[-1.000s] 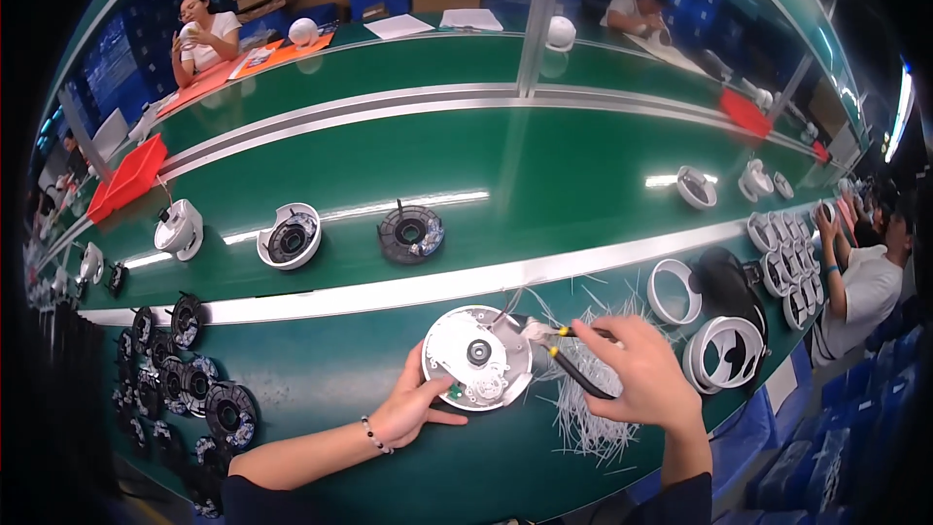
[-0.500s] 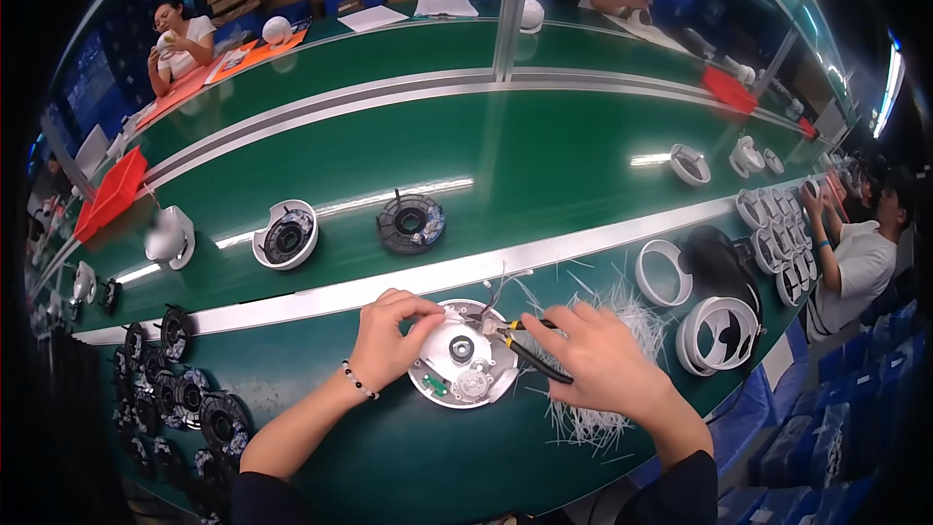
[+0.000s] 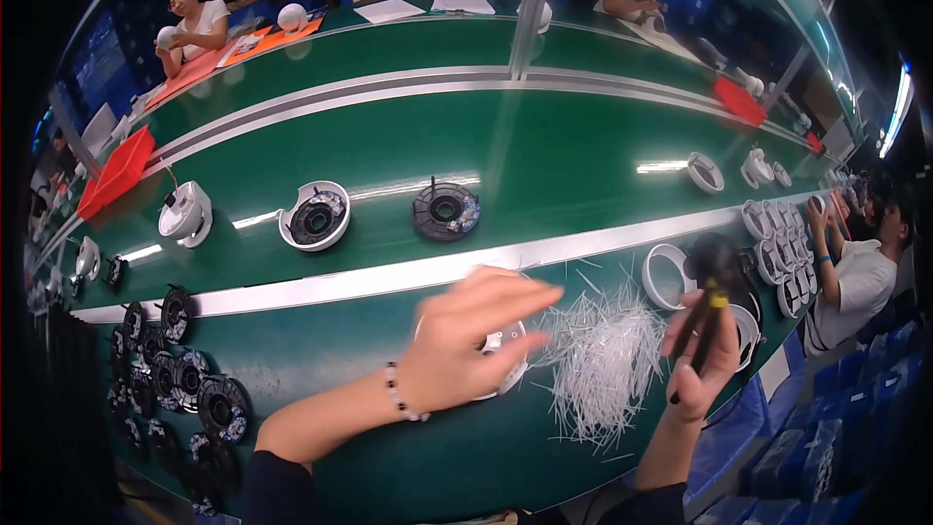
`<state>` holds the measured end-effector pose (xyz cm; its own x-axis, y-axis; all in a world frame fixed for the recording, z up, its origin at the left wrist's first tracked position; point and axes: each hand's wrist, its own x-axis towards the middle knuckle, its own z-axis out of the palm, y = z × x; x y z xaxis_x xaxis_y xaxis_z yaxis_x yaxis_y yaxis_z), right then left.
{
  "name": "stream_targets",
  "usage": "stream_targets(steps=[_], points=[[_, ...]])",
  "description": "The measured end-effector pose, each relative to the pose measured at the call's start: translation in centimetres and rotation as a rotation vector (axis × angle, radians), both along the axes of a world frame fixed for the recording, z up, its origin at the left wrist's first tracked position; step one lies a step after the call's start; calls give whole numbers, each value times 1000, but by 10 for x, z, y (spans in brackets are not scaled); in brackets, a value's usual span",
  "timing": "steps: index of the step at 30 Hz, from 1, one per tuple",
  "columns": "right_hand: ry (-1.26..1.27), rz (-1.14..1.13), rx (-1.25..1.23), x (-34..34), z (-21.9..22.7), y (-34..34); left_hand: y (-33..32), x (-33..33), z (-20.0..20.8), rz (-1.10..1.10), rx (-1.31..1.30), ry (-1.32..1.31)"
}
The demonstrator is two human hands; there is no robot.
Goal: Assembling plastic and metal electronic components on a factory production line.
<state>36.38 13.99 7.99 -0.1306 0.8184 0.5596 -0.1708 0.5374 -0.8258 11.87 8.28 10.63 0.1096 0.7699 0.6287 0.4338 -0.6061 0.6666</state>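
My left hand (image 3: 471,335) is above a white round housing (image 3: 503,338), its fingers stretched out and thumb apart, with nothing seen in them. It hides most of the housing. To the right, my right hand (image 3: 708,355) is raised and wrapped round cutting pliers (image 3: 716,294) with black and yellow handles, smeared by motion. Between the hands lies a heap of thin white plastic strips (image 3: 603,365), which look like cut-off cable tie ends.
Black round parts with circuit boards (image 3: 185,379) crowd the left. Beyond the white rail stand a black disc (image 3: 446,211), a white bowl-shaped housing (image 3: 316,217) and a white round unit (image 3: 186,214). White rings (image 3: 669,277) lie at right, near a co-worker (image 3: 860,267).
My right hand has lifted the pliers away from the housing, to the right. My left hand has gone from pinching at the housing to stretched fingers over it, farther right.
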Motion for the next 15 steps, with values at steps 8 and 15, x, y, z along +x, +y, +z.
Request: stream_targets(steps=[8,15], points=[[-570,414,241,45,-9,-26,-33,-63,-84,115,-887,-257],[-721,763,287,-22,-37,-82,-32,-62,-66,19,-1122,-1005]])
